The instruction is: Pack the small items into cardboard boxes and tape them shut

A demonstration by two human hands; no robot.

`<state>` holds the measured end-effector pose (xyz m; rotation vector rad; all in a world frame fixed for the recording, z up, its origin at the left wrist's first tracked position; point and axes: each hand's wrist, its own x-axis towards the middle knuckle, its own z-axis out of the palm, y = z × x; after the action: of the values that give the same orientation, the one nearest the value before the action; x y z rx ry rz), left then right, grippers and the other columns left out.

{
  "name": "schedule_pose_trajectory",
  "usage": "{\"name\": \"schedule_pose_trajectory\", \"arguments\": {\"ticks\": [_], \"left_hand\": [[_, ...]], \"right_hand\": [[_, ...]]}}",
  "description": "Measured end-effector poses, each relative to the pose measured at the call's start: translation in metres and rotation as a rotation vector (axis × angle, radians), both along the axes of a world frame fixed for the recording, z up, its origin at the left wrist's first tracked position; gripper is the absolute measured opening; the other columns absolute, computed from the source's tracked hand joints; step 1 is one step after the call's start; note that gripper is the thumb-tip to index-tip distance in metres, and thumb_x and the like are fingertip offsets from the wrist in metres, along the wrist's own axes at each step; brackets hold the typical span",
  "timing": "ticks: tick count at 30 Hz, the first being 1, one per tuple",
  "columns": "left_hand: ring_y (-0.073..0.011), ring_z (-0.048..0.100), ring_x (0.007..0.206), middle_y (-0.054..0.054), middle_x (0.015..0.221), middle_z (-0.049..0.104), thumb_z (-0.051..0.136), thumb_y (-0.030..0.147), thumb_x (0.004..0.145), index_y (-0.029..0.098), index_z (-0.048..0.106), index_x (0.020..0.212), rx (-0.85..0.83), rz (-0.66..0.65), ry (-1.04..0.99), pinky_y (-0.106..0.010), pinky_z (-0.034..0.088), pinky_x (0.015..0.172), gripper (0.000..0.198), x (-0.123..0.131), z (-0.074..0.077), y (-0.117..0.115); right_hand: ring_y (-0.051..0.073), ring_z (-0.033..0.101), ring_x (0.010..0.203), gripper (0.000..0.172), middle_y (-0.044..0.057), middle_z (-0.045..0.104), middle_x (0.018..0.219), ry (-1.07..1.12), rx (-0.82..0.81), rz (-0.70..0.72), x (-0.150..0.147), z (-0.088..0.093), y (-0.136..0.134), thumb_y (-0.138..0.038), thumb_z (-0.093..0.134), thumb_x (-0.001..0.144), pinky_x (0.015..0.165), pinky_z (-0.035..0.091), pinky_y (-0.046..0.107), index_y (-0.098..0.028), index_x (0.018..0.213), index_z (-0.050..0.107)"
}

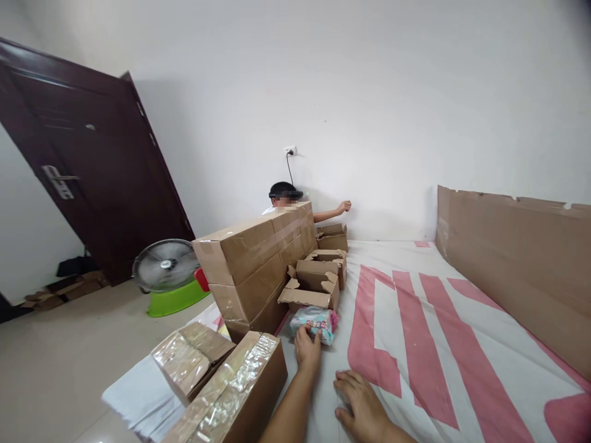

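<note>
A soft white and light-blue plastic pack (310, 318) with colourful print and a pink end lies on the sheet-covered surface. My left hand (308, 349) is closed on its near side, fingers and thumb against the wrapper. My right hand (362, 403) is open over the sheet, nearer to me and to the right, its fingers apart and nothing in them. Right behind the pack stands an open cardboard box (316, 277) with torn flaps. Its inside is mostly hidden from here.
Stacked taped cartons (249, 258) form a wall on the left; closer are two more taped boxes (244, 381). Further open boxes (333, 237) line up behind. A person (339, 209) reaches out beyond the stack. A cardboard panel (512, 258) borders the right; a fan (168, 264) stands on the floor.
</note>
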<state>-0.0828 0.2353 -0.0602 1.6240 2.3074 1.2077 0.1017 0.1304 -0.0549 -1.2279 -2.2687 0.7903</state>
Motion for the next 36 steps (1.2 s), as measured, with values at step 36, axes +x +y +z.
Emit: {"name": "schedule_pose_trajectory", "arguments": {"ticks": [36], "left_hand": [[-0.0305,0.046,0.127,-0.011,0.144,0.044,0.057,0.041,0.092,0.021,0.047,0.135,-0.447,-0.080,0.289,-0.056,0.039,0.103,0.049,0.011,0.038,0.046]], "right_hand": [[0.027,0.045,0.129,0.044,0.009,0.057,0.137,-0.025,0.108,-0.014,0.001,0.002,-0.006,-0.027,0.053,0.079,0.112,0.030,0.041,-0.019,0.120,0.065]]}}
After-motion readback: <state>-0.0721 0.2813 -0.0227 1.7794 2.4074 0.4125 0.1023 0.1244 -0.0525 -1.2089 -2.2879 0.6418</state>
